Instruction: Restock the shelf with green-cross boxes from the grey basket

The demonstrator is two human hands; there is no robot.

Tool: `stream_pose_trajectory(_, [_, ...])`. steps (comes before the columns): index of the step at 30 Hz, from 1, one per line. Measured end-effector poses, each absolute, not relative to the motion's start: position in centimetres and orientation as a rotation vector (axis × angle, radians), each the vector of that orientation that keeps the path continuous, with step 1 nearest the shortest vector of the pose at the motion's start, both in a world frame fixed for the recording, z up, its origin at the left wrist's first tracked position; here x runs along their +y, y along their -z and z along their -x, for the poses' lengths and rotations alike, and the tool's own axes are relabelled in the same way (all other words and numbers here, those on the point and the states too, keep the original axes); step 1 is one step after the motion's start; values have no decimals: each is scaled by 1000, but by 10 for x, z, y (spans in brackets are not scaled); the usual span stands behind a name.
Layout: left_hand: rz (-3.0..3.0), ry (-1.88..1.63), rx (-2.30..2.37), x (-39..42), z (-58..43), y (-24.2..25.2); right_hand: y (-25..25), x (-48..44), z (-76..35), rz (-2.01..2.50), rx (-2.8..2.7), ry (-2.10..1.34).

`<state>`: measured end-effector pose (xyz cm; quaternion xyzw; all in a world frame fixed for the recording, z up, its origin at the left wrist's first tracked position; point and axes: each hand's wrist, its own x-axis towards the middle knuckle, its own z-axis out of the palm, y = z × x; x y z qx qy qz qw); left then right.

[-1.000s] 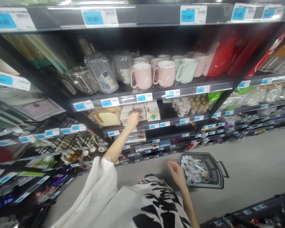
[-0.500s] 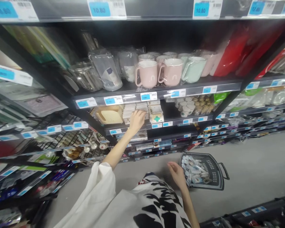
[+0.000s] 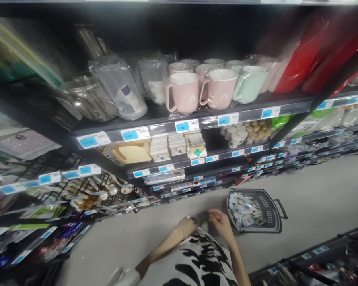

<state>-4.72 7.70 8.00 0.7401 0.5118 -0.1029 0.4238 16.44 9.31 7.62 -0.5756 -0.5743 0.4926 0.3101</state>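
My left hand (image 3: 186, 228) is low in front of my body, its fingers curled closed; a small dark patch shows at its fingertips, and I cannot make out what it holds, if anything. Just to its right hovers my right hand (image 3: 221, 223), loosely bent with fingers partly apart and nothing visible in it. Close beside that hand, a dark grey shopping basket (image 3: 268, 210) rests on the floor. Inside the basket lie several white and pale blue wrapped items (image 3: 241, 208). Ahead on the shelf stand small packs with a green clover mark (image 3: 197, 151) beside stacks of white packs (image 3: 160, 149).
Pink mugs (image 3: 183, 93) and a mint green mug (image 3: 250, 85) line the upper shelf (image 3: 203, 121), along with a wrapped clear jug (image 3: 122, 89). A cream plastic item (image 3: 134, 153) sits on the shelf below. Another rack edge (image 3: 310, 254) runs along the lower right.
My left hand has left the white packs on the shelf and come down in front of my body, near my right hand. The view has shifted closer to the shelves.
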Motion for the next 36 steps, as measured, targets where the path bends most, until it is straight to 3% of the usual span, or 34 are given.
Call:
stream_pose_trajectory(12, [-1987, 570, 1191, 112, 113, -80, -74, 94, -108, 1650, -1600, -1389])
stream_pose_trajectory(19, [-2061, 739, 1079, 138, 127, -76, -61, 70, -110, 1855, -1252, -1312])
stream_pose_trajectory(26, [-2160, 821, 883, 173, 108, -58, -55, 75, -133, 1844, -775, -1304])
stream_pose_trajectory(36, [-2143, 936, 898, 238, 16, -34, -36, 109, -235, 1773, -698, -1449])
